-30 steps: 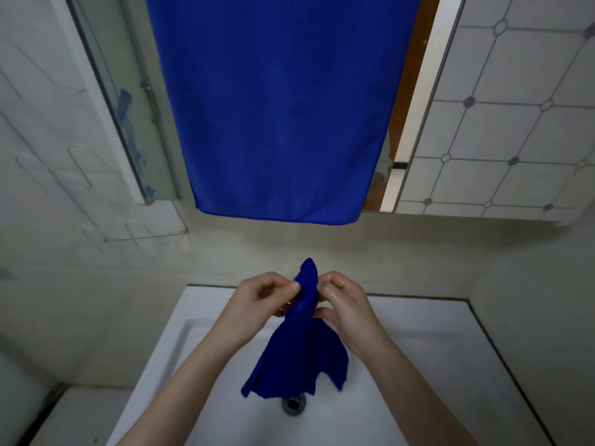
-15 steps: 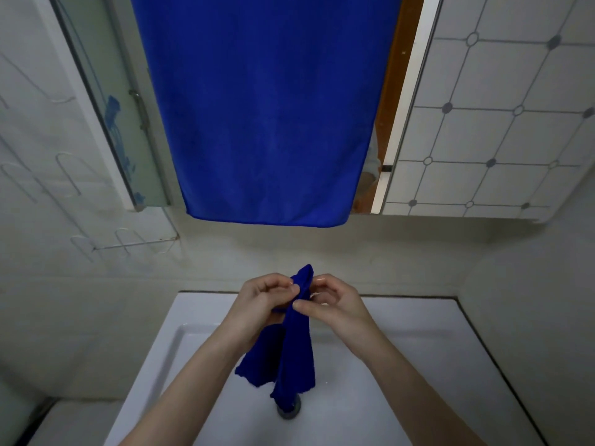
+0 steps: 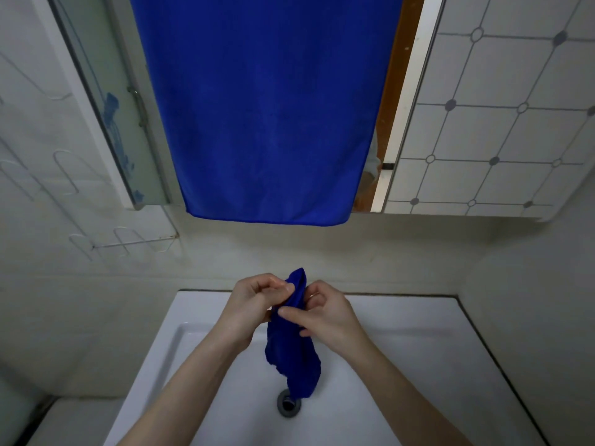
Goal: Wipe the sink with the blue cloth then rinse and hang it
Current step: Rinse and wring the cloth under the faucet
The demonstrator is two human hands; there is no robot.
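- Blue cloth (image 3: 294,346): centre of the frame, bunched into a narrow hanging strip and held between both hands above the white sink (image 3: 418,349).
- Its top corner pokes up above the hands. Its loose lower end hangs down to the drain (image 3: 288,403) at lower centre and overlaps the drain's top edge in the picture. I cannot tell whether the two touch.
- Left hand (image 3: 254,307): left of the cloth, fingers (image 3: 283,289) curled and pinching the cloth's upper part near the top corner.
- Right hand (image 3: 331,318): right of the cloth, fingers (image 3: 289,313) curled in, with the thumb laid across the front of the cloth just below the left hand's pinch.
- Both forearms come in from the bottom edge over the sink.
- Large blue towel (image 3: 267,107): hangs flat across the upper centre, its bottom hem well above the hands.
- Glass panel (image 3: 122,123): upper left, beside the towel.
- Wire rack (image 3: 135,243): on the wall at mid left, below the panel.
- Tiled surface (image 3: 499,123) with a diamond pattern: upper right.
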